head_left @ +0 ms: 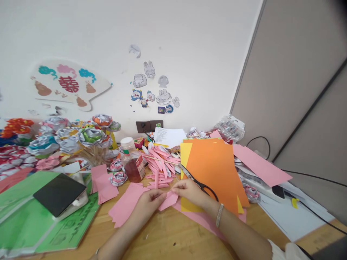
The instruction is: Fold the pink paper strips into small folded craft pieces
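Note:
Between my two hands is a small piece of pink paper (168, 201), partly folded, held just above the wooden table. My left hand (151, 202) pinches its left edge, thumb and fingers together. At its upper right, my right hand (188, 191) grips it between thumb and fingertips. Just beyond the hands lies a heap of folded pink paper strips (159, 162). Beside my left hand rests a stack of pink paper sheets (127, 204). Black-handled scissors (202, 184) lie on orange paper (211, 162), close behind my right hand.
A jar of reddish liquid (132, 166) stands behind my left hand. Paper flowers (90, 135) on sticks crowd the back left. A black tablet-like device (59, 195) lies over a green packet (21, 209). At right are a power strip (262, 187), cables and white paper (295, 216).

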Tool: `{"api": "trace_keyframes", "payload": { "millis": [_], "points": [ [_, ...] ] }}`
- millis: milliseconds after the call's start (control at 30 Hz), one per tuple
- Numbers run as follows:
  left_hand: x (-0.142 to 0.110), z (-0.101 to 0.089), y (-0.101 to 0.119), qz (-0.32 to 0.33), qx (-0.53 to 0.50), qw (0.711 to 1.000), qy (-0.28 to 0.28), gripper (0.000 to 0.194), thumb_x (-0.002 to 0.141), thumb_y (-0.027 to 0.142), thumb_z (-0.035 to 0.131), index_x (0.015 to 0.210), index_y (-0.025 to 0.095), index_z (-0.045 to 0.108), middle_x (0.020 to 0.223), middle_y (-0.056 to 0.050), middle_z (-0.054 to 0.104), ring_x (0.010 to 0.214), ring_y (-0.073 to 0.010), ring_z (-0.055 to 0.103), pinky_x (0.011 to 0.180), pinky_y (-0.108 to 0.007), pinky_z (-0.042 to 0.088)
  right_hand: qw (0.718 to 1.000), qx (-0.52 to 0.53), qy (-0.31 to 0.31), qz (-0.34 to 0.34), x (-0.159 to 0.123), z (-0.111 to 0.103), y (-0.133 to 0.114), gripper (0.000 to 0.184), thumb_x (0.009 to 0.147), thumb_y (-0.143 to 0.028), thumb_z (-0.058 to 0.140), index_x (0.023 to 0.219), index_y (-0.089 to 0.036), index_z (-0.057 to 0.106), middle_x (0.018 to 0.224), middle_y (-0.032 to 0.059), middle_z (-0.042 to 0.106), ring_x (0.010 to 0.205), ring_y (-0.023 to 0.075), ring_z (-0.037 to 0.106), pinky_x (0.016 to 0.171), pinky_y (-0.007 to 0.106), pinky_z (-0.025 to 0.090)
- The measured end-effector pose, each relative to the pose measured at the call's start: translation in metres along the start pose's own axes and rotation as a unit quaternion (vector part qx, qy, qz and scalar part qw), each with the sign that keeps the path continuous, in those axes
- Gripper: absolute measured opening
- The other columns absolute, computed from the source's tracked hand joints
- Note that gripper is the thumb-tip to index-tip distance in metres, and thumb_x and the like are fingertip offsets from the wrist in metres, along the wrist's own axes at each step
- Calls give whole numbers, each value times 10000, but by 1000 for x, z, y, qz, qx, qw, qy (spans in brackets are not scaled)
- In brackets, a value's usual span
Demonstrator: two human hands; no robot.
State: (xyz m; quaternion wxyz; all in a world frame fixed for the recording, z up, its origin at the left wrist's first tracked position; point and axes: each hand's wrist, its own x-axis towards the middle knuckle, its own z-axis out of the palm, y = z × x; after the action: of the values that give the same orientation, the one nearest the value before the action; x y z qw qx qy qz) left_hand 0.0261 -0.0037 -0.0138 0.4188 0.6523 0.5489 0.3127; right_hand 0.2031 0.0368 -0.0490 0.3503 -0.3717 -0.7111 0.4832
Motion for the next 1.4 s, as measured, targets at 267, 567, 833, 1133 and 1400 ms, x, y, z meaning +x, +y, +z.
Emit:
{"api": "trace_keyframes", "payload": {
  "millis": [267,567,833,1133,1400],
  "points": [
    [1,-2,-4,9,18,1000,18,297,724,397,465,545,169,528,518,31,488,555,-155,457,537,-240,331,1000,2,-5,-15,1,2,-1,172,759,-284,558,763,-142,655,737,26,601,665,126,520,594,220,385],
    [-2,1,-5,18,56,998,10,310,754,392,435,543,174,498,527,38,450,556,-148,426,523,-232,302,997,-64,-17,-31,-1,8,-6,120,759,-239,552,722,-152,626,655,-16,543,619,102,489,544,191,355],
    [0,-3,-7,9,25,999,-29,335,735,440,465,526,179,486,512,51,444,522,-132,429,498,-221,309,995,-97,-6,-26,0,5,-5,113,748,-200,558,665,-152,618,619,-23,547,591,99,490,532,190,358],
    [-4,-15,5,-10,-55,995,-81,288,733,409,512,763,159,652,734,-25,652,697,-184,565,627,-263,427,998,-39,-43,-11,-3,-7,-6,255,764,-235,553,1016,-210,583,692,-14,590,596,106,510,535,197,371],
    [-7,-20,4,24,-121,984,-131,295,770,372,523,978,203,647,1052,-69,647,994,-231,544,850,-324,406,998,-36,-49,-22,-5,-9,-12,206,770,-165,501,965,-194,560,678,-22,544,608,99,492,561,190,364]
  ]
}}
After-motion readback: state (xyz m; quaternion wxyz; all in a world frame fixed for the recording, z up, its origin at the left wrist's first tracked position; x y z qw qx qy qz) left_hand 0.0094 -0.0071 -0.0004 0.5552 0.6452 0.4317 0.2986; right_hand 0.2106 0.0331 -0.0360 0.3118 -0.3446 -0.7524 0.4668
